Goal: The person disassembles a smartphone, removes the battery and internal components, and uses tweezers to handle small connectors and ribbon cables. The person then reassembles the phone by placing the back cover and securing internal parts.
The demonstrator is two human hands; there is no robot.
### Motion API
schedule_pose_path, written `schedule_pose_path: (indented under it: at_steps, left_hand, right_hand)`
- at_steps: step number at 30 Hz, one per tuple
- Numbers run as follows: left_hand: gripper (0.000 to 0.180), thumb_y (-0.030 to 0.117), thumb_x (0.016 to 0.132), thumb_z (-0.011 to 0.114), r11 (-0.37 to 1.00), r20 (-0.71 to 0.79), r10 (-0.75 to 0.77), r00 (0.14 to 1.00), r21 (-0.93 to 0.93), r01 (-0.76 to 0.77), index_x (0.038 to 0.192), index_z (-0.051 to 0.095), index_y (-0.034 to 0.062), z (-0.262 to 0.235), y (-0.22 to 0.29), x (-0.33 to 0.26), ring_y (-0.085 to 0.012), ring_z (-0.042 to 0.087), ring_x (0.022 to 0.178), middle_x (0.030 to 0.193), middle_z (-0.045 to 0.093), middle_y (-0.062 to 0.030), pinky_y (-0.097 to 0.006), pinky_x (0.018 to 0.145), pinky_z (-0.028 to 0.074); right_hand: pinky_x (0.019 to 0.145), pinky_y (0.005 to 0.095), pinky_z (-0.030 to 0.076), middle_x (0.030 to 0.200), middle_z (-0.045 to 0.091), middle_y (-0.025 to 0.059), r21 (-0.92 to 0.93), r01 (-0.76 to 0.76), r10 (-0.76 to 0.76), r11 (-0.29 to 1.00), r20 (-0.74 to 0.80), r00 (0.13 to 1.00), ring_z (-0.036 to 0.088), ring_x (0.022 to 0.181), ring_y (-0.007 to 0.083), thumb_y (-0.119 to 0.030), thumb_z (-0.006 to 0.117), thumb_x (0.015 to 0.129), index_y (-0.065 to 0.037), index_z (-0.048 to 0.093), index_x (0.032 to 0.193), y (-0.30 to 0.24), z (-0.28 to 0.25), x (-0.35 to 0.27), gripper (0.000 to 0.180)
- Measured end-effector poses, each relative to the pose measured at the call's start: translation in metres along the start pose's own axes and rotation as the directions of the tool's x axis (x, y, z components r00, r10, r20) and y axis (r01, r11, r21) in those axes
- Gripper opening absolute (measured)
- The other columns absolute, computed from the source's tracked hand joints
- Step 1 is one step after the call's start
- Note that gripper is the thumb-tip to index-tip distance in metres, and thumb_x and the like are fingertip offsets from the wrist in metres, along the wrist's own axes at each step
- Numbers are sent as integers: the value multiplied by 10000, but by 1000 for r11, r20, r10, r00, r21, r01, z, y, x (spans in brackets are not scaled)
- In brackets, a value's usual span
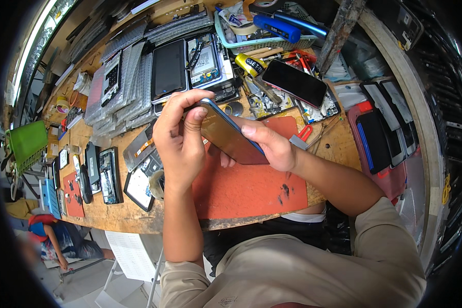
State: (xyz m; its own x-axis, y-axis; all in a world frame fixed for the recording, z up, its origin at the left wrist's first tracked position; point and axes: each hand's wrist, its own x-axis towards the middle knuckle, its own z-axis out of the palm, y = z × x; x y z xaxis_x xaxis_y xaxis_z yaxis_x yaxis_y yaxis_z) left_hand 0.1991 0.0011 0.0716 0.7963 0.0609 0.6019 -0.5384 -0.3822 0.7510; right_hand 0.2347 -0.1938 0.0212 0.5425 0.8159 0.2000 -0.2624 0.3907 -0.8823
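Note:
Between both hands a smartphone (pixel 230 137) with a dark, glossy face and a blue edge is held tilted above the orange-red mat (pixel 241 197). My left hand (pixel 180 134) grips its upper left corner, thumb and forefinger closed on it. At the lower right end, my right hand (pixel 272 148) holds it with the thumb along the edge and the other fingers underneath, mostly hidden. Past the right hand lies a red-handled tool (pixel 305 134) on the wooden bench. A second phone (pixel 294 83) with a black screen rests on parts behind the hands.
Opened phones (pixel 109 175) and loose parts lie left of the mat. Bubble-wrap stacks (pixel 119 87) and a tablet (pixel 169 69) fill the back. A green basket (pixel 272 43) of tools stands behind. At right, a red tray (pixel 362 149) holds phones. Someone (pixel 61 238) sits at lower left.

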Motion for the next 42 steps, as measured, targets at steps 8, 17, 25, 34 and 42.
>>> schedule_pose_path:
  at_steps: [8, 17, 25, 34, 42]
  left_hand:
    - [367, 183, 1135, 623, 930, -254, -301, 919, -292, 224, 1420, 589, -46, 17, -9, 1, -168, 649, 1140, 1248, 683, -125, -321, 1060, 493]
    - [557, 71, 1067, 692, 809, 118, -274, 954, -508, 295, 1579, 486, 3, 11, -13, 3, -108, 651, 962, 1090, 699, -55, -277, 879, 551]
    - [891, 53, 986, 786, 813, 251, -203, 947, -495, 306, 1722, 284, 62, 3, -12, 5, -123, 679, 977, 1011, 704, -38, -307, 965, 533]
    - [897, 63, 983, 792, 802, 274, -209, 939, -501, 325, 1705, 260, 51, 2, -6, 3, -106, 674, 958, 993, 693, -36, -280, 944, 533]
    - [893, 37, 968, 796, 868, 245, -168, 955, -423, 261, 1694, 276, 40, 2, -8, 3, -99, 666, 966, 982, 678, -26, -261, 923, 534]
  right_hand:
    - [902, 383, 594, 1321, 685, 242, 151, -22, 23, 988, -2, 1000, 737, 1047, 272, -531, 304, 1110, 40, 471, 1558, -4, -8, 1, 744]
    - [871, 557, 645, 1280, 684, 365, 586, 27, -46, 810, 18, 999, 761, 983, 488, -566, 257, 1117, 52, 478, 1560, -26, -23, 4, 792]
    - [848, 598, 650, 1267, 665, 414, 620, -56, -18, 783, 112, 994, 760, 976, 527, -572, 244, 1121, 60, 468, 1555, -26, -24, 2, 799]
    - [839, 605, 650, 1232, 673, 419, 656, -66, -15, 752, 116, 993, 763, 957, 526, -568, 246, 1119, 71, 454, 1561, -25, -22, 0, 804]
    - [858, 613, 641, 1252, 665, 419, 632, -62, -20, 772, 123, 992, 763, 967, 524, -586, 265, 1114, 54, 446, 1575, -25, -22, -1, 810]
